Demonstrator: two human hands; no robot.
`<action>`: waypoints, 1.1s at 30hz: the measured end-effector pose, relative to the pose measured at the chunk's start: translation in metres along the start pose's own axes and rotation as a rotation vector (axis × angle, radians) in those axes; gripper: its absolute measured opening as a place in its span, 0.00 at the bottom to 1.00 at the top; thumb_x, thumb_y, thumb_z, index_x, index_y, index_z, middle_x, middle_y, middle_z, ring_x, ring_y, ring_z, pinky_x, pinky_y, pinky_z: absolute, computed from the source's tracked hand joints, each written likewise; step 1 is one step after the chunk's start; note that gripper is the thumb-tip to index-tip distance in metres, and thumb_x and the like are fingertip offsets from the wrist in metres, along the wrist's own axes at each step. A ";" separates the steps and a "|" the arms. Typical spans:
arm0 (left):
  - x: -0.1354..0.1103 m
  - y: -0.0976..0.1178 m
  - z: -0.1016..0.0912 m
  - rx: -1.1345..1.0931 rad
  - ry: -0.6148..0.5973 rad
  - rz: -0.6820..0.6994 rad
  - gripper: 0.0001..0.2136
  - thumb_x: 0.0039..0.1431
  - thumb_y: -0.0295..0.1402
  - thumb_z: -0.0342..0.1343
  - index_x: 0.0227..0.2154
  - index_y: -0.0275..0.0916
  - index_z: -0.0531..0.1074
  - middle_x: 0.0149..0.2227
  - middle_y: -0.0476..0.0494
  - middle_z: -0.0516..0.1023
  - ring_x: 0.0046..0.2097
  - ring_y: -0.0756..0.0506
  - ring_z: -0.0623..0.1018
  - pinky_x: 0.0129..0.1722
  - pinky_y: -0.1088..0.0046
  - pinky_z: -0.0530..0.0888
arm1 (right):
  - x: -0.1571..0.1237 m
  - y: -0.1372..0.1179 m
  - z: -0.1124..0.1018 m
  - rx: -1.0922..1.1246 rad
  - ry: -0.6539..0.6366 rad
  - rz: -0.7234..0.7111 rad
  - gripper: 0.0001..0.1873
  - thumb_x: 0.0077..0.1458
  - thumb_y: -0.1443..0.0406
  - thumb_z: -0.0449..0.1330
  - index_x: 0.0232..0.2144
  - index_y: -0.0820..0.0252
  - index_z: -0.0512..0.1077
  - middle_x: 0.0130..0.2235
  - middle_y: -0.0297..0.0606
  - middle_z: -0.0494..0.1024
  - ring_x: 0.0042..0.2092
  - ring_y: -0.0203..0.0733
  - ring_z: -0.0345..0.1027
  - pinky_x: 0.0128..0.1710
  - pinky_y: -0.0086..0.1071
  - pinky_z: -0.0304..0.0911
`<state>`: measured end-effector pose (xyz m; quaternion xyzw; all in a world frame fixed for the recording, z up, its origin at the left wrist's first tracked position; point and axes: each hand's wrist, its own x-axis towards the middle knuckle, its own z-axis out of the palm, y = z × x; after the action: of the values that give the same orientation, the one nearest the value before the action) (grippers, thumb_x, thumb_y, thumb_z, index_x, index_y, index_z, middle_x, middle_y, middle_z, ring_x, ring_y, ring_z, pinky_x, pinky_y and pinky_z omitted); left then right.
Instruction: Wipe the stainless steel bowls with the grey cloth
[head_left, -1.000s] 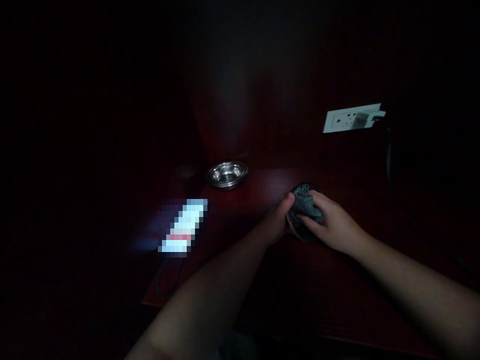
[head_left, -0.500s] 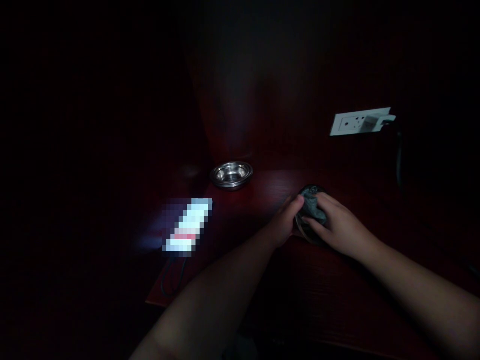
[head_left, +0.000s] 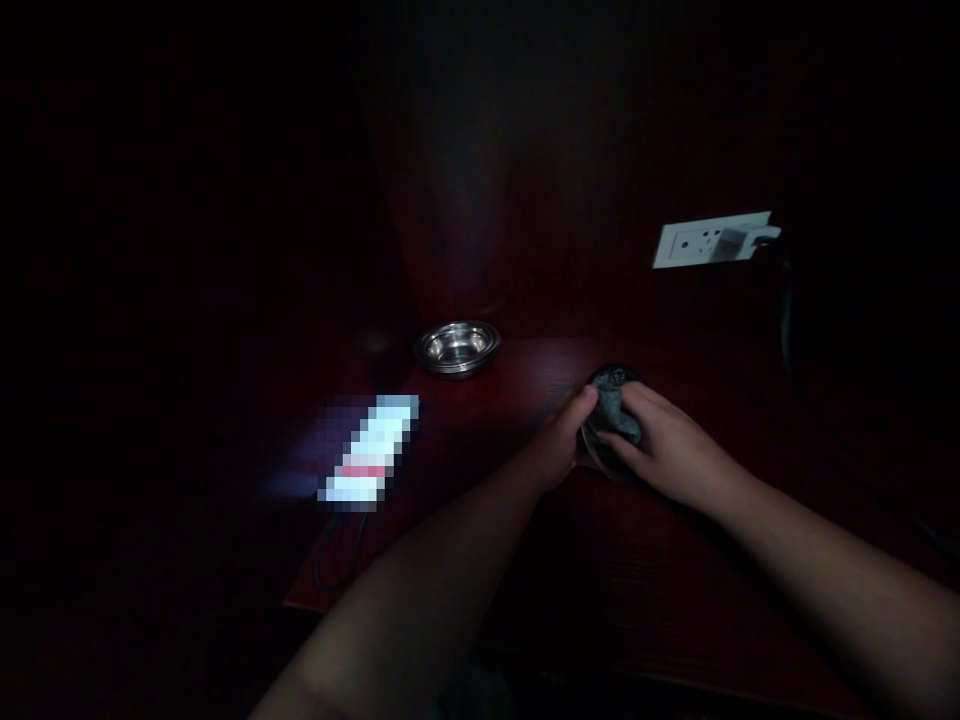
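Note:
A round, shiny bowl (head_left: 615, 467), mostly in shadow, is tilted up between my hands at the right of the table. My left hand (head_left: 562, 440) is closed on its left side, with the thumb over the rim and the other fingers hidden behind. Inside the bowl, a grey-green cloth (head_left: 626, 422) lies bunched under my right hand (head_left: 671, 445). The right fingers are bent around the cloth and press it to the bowl's inner surface. Some of the right fingertips are hidden by the cloth.
Steel bowls (head_left: 457, 350) sit nested at the back of the dark red table (head_left: 311, 585). A lit, blurred-out phone (head_left: 367, 455) with a looped cord (head_left: 337, 565) lies at the left edge. A white wall socket (head_left: 712, 242) holds a plug with a hanging cable (head_left: 786, 320).
The whole view has shifted slightly, so everything appears a little further left. Both hands keep their hold on the bowl and cloth, with hardly any change in finger position.

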<state>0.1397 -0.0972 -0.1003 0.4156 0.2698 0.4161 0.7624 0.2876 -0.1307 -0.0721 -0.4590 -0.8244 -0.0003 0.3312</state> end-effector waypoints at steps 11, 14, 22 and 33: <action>-0.002 0.001 0.001 -0.026 0.017 0.034 0.23 0.52 0.50 0.58 0.47 0.42 0.71 0.42 0.43 0.79 0.38 0.44 0.79 0.35 0.68 0.76 | 0.002 0.000 -0.001 -0.172 -0.070 0.052 0.09 0.56 0.67 0.56 0.41 0.59 0.67 0.42 0.46 0.74 0.43 0.51 0.70 0.43 0.42 0.66; -0.002 0.002 0.002 -0.039 0.032 0.056 0.21 0.52 0.47 0.59 0.46 0.42 0.71 0.38 0.45 0.78 0.35 0.46 0.78 0.35 0.69 0.76 | 0.002 0.000 -0.001 -0.261 -0.093 0.049 0.10 0.56 0.68 0.54 0.42 0.60 0.68 0.41 0.46 0.74 0.42 0.51 0.70 0.41 0.42 0.66; -0.001 0.001 0.000 -0.053 -0.001 0.047 0.23 0.54 0.48 0.57 0.47 0.39 0.70 0.39 0.42 0.78 0.36 0.45 0.78 0.36 0.68 0.76 | 0.002 -0.001 -0.003 -0.321 -0.156 0.036 0.12 0.51 0.73 0.53 0.37 0.59 0.72 0.37 0.45 0.77 0.39 0.50 0.70 0.40 0.41 0.64; -0.001 0.005 0.000 -0.020 -0.035 0.022 0.26 0.54 0.51 0.55 0.48 0.37 0.71 0.39 0.40 0.80 0.41 0.40 0.79 0.42 0.62 0.74 | 0.001 -0.005 -0.009 -0.062 -0.276 -0.058 0.12 0.45 0.77 0.53 0.29 0.57 0.68 0.35 0.40 0.76 0.39 0.46 0.71 0.40 0.37 0.65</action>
<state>0.1372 -0.0966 -0.0955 0.4181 0.2478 0.4200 0.7664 0.2882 -0.1354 -0.0627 -0.4406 -0.8746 0.0279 0.2002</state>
